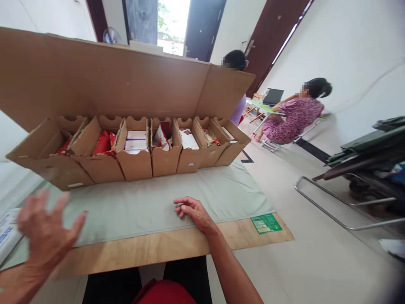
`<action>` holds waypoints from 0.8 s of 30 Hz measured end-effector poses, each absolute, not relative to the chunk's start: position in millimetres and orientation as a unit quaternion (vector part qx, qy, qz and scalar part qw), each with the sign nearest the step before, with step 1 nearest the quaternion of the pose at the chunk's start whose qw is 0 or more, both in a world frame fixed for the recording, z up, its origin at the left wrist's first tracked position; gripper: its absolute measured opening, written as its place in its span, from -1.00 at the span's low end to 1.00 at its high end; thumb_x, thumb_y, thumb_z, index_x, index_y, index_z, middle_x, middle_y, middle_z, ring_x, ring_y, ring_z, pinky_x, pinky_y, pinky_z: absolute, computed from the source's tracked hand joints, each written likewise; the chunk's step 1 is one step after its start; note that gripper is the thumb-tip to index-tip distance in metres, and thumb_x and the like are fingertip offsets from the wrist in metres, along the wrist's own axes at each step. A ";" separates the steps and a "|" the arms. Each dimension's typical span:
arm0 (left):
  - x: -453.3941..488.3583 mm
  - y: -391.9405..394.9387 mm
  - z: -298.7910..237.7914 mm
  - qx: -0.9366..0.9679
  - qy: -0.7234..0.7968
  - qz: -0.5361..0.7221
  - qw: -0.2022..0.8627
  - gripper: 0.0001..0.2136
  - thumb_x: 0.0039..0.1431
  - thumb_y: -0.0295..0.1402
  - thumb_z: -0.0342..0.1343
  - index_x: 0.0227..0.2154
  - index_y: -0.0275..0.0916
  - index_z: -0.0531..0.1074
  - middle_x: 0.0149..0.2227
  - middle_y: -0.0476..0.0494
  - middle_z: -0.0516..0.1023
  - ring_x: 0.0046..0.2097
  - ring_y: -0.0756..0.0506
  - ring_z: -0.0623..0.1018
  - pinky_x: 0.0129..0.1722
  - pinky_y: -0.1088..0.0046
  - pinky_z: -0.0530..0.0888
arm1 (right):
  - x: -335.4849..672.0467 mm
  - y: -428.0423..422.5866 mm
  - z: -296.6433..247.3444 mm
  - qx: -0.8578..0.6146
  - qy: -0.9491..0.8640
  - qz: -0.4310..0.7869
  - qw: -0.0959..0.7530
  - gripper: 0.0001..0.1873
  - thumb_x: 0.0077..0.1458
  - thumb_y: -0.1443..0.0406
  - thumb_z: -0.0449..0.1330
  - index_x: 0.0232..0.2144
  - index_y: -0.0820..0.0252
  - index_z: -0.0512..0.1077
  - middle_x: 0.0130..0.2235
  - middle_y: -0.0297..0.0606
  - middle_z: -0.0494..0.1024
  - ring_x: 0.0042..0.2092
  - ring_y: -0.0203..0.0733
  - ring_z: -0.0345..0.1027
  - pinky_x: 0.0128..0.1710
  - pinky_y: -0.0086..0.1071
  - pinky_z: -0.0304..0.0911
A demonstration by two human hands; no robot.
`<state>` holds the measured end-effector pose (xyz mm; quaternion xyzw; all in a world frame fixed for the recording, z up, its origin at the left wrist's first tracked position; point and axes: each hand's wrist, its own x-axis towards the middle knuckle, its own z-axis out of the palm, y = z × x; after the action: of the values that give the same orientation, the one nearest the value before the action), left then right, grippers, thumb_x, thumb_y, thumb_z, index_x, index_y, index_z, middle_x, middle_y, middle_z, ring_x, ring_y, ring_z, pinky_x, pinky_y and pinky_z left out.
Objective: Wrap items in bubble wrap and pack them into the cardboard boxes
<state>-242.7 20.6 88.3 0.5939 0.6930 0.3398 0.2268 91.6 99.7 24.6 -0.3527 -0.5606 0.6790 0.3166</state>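
My left hand (47, 228) is raised at the left with its fingers spread, slightly blurred and holding nothing. Close beside it lies a white plastic-wrapped package (9, 230) with blue print. My right hand (193, 211) rests over the light green cloth (133, 211) near the table's front, fingers loosely curled and apart, nothing in them. Beyond both hands stands a row of several open cardboard bins (134, 166). Red packets (103, 143) show in the left bins. White boxes (136, 141) fill a middle one, and a red-and-white packet (163, 137) leans in the bin beside it.
A tall cardboard panel (126, 80) stands behind the bins. The wooden table edge (152, 247) carries a green label (266, 223). A metal-framed folded chair (329, 207) is at the right. One person (292, 114) sits by a small table; another (234, 61) is partly hidden behind the panel.
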 end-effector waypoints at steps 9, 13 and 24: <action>-132.7 17.4 -4.9 0.723 0.678 0.128 0.046 -0.46 0.32 -0.10 -0.05 0.27 -0.22 0.36 0.37 -0.42 0.26 0.41 -0.43 0.20 0.32 -0.22 0.06 | 88.1 86.5 21.2 -0.338 -0.589 0.657 0.326 -0.68 0.11 0.11 0.27 -0.15 0.16 0.59 -0.26 -0.22 0.64 -0.27 -0.21 0.48 -0.25 -0.34 0.32; -137.9 15.8 -24.0 0.737 0.668 0.104 0.002 -0.44 0.32 -0.08 -0.09 0.29 -0.20 0.34 0.40 -0.37 0.20 0.42 -0.41 0.18 0.34 -0.19 0.01 | 137.6 116.0 57.8 -0.390 -0.645 0.521 0.401 -0.72 0.13 0.10 0.19 -0.26 0.15 0.56 -0.25 -0.18 0.66 -0.27 -0.15 0.53 -0.30 -0.31 0.38; -143.9 12.9 -34.7 0.748 0.653 0.109 -0.049 -0.43 0.34 -0.03 -0.12 0.30 -0.18 0.34 0.40 -0.31 0.22 0.42 -0.37 0.19 0.35 -0.14 0.04 | 238.3 295.4 187.6 -0.673 -0.721 0.032 0.163 -0.58 0.21 0.44 0.10 0.10 0.27 0.48 -0.20 -0.15 0.65 -0.18 -0.15 0.50 -0.14 -0.33 0.29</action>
<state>-143.9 12.9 -34.7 0.7479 0.6530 0.1086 -0.0492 238.3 295.4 187.6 -0.6731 -0.7207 0.0324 0.1626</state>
